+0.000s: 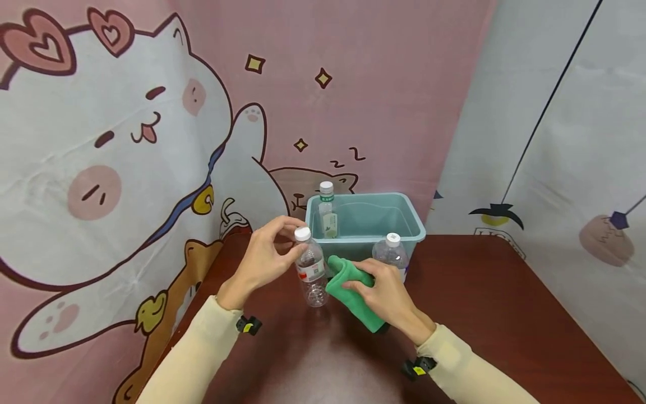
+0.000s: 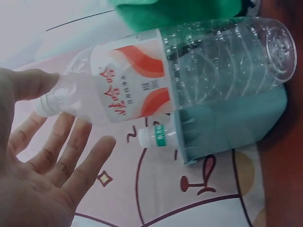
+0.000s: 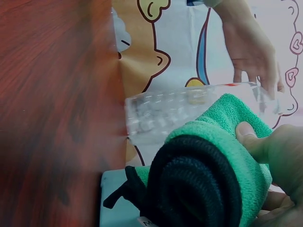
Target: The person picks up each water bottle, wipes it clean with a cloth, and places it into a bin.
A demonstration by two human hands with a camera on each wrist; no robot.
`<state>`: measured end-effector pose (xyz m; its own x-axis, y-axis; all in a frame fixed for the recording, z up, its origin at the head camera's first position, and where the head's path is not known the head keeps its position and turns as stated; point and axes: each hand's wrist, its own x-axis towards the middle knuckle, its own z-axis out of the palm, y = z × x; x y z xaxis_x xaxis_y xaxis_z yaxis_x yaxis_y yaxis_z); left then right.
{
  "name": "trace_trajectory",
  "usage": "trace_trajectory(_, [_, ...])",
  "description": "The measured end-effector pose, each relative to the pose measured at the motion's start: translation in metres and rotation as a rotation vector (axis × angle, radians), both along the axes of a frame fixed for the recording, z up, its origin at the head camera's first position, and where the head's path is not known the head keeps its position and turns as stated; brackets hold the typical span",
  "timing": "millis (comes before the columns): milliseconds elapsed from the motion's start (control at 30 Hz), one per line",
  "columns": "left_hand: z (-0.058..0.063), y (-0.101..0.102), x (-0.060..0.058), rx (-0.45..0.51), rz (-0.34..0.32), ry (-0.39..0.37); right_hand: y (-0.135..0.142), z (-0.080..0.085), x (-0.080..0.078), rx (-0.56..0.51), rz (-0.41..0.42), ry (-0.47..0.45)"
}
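Note:
My left hand [image 1: 267,253] is around the neck of a clear plastic bottle [image 1: 311,270] with a white cap and a red-and-white label. In the left wrist view its thumb overlaps the bottle neck and its other fingers spread loosely behind. The bottle stands upright on the table. My right hand [image 1: 387,292] grips a rolled green towel [image 3: 213,123] between thumb and fingers, just right of that bottle. The towel's dark inner layers and a black strap [image 3: 124,191] show at its near end.
A light blue plastic bin [image 1: 370,216] stands at the back of the dark red-brown table [image 1: 484,314], with a green-labelled bottle [image 1: 328,213] inside it. Another white-capped clear bottle [image 1: 391,252] stands before the bin, partly behind my right hand. A cartoon-printed cloth [image 1: 373,101] hangs behind.

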<state>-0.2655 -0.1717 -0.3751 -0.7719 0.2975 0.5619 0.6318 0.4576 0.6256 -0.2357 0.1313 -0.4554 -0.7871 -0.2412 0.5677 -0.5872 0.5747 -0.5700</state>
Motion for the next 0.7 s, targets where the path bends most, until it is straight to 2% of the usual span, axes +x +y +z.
trace_trajectory(267, [0.030, -0.005, -0.003, 0.115, 0.072, 0.094, 0.005, -0.007, 0.006, 0.015, 0.000, 0.009])
trace_trajectory(500, [0.061, -0.002, -0.013, 0.178, 0.156, 0.191, 0.007, -0.010, 0.012, 0.034, 0.006, -0.022])
trace_trajectory(700, [0.085, 0.005, -0.025, 0.208, 0.203, 0.232, 0.008, -0.015, 0.014, 0.041, 0.005, -0.006])
